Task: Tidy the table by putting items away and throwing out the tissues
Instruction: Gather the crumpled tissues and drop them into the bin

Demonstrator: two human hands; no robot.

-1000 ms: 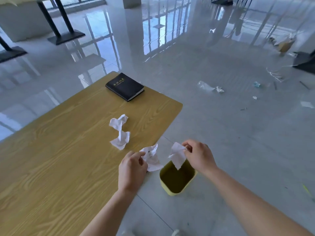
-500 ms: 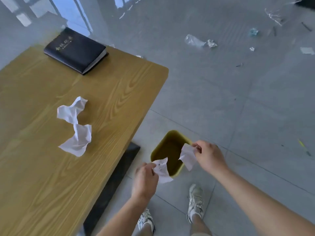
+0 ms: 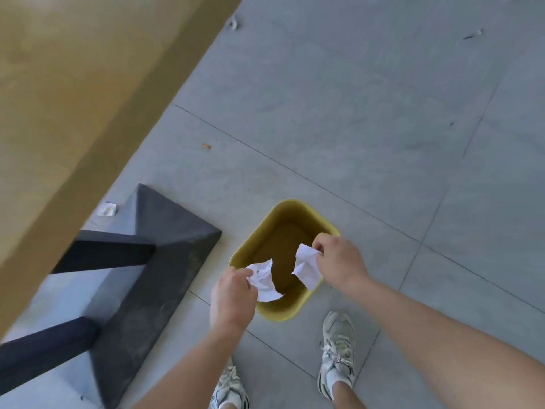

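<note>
Two hands [image 3: 233, 296] [image 3: 339, 261], two tissues [image 3: 263, 280] [image 3: 306, 266], one bin [image 3: 283, 311], two shoes [image 3: 338, 346] [image 3: 228, 389].

Bin [image 3: 290, 309]: mustard yellow outside, darker olive-brown inside. Two tissues [image 3: 264, 280] [image 3: 306, 266]: white, the left with faint grey specks. Table top [image 3: 59, 93]: light yellow-brown wood tone. Table base [image 3: 141, 278]: matt black. Floor [image 3: 368, 119]: pale grey tiles, thin dark joints. Shoes [image 3: 338, 346]: white and grey, laced.

A single head-worn view looks almost straight down from standing height at the grey tiled floor [image 3: 383, 113], with the person's shoes [image 3: 337, 352] at the bottom edge. The wooden table [image 3: 59, 84] edge, close to the lens and blurred, fills the upper left corner above its black base [image 3: 153, 276].
</note>
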